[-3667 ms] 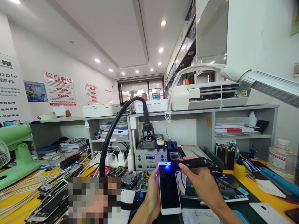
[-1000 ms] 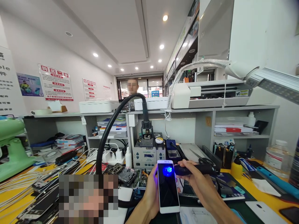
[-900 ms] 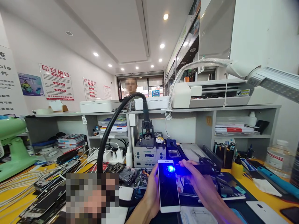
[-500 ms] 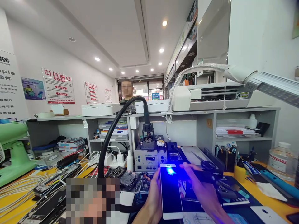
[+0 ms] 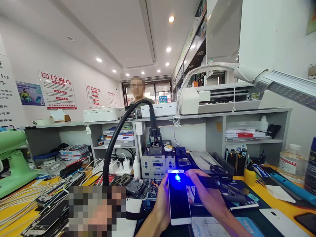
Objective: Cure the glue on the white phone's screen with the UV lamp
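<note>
A white-framed phone [image 5: 179,200] with a dark screen stands tilted upright at the lower middle. My left hand [image 5: 161,200] is wrapped round its left edge. At the upper right edge of the phone, my right hand [image 5: 201,186] has its fingers bent around a dark, pen-like tool [image 5: 209,181]. A bright blue light shines on the top of the screen and tints the things around it. Part of the right fingers is hidden behind the phone.
A rework station [image 5: 154,166] with a thick black hose [image 5: 111,144] stands behind. Opened phones [image 5: 134,186] and cables lie left; scissors [image 5: 214,166], a yellow bottle [image 5: 250,176] and a white phone cover [image 5: 277,222] lie right. A person [image 5: 137,90] stands beyond the counter.
The view has shifted slightly. Both hands still hold their places at the phone; the dark tool by my right hand shows more clearly, and the blue glow is narrower. The person appears slightly more to the right.
</note>
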The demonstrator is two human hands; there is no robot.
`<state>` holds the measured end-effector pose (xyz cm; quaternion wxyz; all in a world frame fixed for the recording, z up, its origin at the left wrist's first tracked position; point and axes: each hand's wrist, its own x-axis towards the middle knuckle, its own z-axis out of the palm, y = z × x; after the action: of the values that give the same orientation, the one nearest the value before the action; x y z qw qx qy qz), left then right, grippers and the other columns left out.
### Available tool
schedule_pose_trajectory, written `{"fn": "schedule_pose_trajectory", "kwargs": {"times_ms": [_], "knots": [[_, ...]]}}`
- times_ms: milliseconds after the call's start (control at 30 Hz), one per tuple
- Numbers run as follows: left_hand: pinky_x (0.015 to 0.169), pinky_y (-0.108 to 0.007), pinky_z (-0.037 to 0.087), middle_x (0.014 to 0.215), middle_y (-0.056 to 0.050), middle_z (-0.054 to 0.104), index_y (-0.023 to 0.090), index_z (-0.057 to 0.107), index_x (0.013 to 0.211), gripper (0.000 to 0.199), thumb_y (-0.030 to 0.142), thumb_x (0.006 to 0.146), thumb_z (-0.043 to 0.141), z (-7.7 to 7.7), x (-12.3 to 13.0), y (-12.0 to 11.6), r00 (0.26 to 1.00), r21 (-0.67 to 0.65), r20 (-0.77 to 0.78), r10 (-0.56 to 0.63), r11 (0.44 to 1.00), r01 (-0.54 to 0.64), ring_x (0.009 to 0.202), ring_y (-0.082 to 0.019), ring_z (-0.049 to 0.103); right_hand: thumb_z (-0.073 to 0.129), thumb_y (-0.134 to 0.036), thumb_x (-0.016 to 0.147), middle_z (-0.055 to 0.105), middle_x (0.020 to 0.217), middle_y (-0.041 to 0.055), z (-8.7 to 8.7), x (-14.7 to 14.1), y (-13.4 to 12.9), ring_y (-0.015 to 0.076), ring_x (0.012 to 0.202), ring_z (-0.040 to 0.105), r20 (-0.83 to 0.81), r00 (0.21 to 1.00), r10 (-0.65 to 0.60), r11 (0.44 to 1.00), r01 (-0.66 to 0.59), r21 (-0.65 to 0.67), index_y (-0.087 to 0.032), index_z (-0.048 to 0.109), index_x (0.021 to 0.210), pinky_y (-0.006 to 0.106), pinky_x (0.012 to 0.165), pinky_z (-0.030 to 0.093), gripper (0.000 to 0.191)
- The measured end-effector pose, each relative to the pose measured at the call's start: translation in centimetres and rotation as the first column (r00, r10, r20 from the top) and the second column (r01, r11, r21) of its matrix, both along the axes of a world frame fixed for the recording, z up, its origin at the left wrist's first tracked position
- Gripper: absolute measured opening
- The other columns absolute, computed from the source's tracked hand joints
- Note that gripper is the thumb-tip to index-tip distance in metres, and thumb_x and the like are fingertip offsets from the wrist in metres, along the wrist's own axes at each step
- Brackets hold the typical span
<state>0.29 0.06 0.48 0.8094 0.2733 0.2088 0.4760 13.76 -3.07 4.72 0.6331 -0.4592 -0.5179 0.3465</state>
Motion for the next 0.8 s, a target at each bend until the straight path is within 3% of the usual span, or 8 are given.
{"fn": "schedule_pose_trajectory", "kwargs": {"times_ms": [200, 367, 567, 667, 800], "knots": [[0.078, -0.039, 0.055, 0.084, -0.011, 0.075, 0.011, 0.069, 0.114, 0.055, 0.060, 0.092, 0.054, -0.23, -0.01, 0.07, 1.000, 0.029, -0.012, 0.004, 1.000, -0.004, 0.074, -0.024, 0.070, 0.065, -0.068, 0.080, 0.061, 0.052, -0.0051, -0.40, 0.61, 0.47, 0.0170, 0.045, 0.059, 0.059, 0.996, 0.070, 0.994, -0.065, -0.089, -0.024, 0.070, 0.094, 0.028, 0.045, 0.053, 0.046], [0.078, -0.039, 0.055, 0.085, -0.011, 0.075, 0.012, 0.068, 0.115, 0.056, 0.060, 0.091, 0.056, -0.33, -0.04, 0.05, 0.999, 0.005, -0.016, 0.037, 0.999, -0.037, 0.074, -0.024, 0.070, 0.068, -0.066, 0.077, 0.073, 0.086, 0.0046, -0.18, 0.73, 0.48, 0.0232, 0.073, 0.071, 0.119, 0.992, -0.043, 0.998, 0.047, -0.036, -0.024, 0.072, 0.083, 0.024, 0.042, 0.052, 0.043], [0.076, -0.038, 0.054, 0.088, -0.011, 0.075, 0.011, 0.066, 0.118, 0.057, 0.060, 0.088, 0.061, -0.43, -0.16, -0.03, 0.996, -0.058, -0.018, 0.089, 0.994, -0.090, 0.074, -0.024, 0.070, 0.067, -0.070, 0.074, 0.073, 0.073, 0.0023, -0.22, 0.42, -0.04, 0.0253, 0.065, 0.070, 0.102, 0.993, -0.058, 0.986, 0.073, -0.147, -0.025, 0.071, 0.080, 0.033, 0.048, 0.058, 0.046], [0.075, -0.037, 0.054, 0.088, -0.012, 0.075, 0.011, 0.066, 0.118, 0.056, 0.058, 0.089, 0.059, -0.01, -0.11, -0.17, 0.998, -0.057, -0.021, 0.066, 0.996, -0.067, 0.074, -0.025, 0.070, 0.065, -0.070, 0.077, 0.076, 0.082, 0.0048, -0.43, 0.63, -0.11, 0.0276, 0.074, 0.072, 0.153, 0.983, -0.106, 0.990, 0.119, -0.082, -0.025, 0.074, 0.079, 0.035, 0.056, 0.060, 0.046], [0.076, -0.037, 0.054, 0.088, -0.012, 0.075, 0.011, 0.066, 0.118, 0.057, 0.059, 0.089, 0.057, 0.37, 0.02, -0.12, 0.999, -0.046, -0.025, 0.040, 0.998, -0.041, 0.074, -0.025, 0.071, 0.061, -0.069, 0.081, 0.078, 0.084, 0.0035, -0.64, 0.67, -0.34, 0.0223, 0.063, 0.069, 0.201, 0.977, -0.077, 0.997, 0.080, -0.006, -0.026, 0.076, 0.085, 0.031, 0.052, 0.060, 0.045]]}}
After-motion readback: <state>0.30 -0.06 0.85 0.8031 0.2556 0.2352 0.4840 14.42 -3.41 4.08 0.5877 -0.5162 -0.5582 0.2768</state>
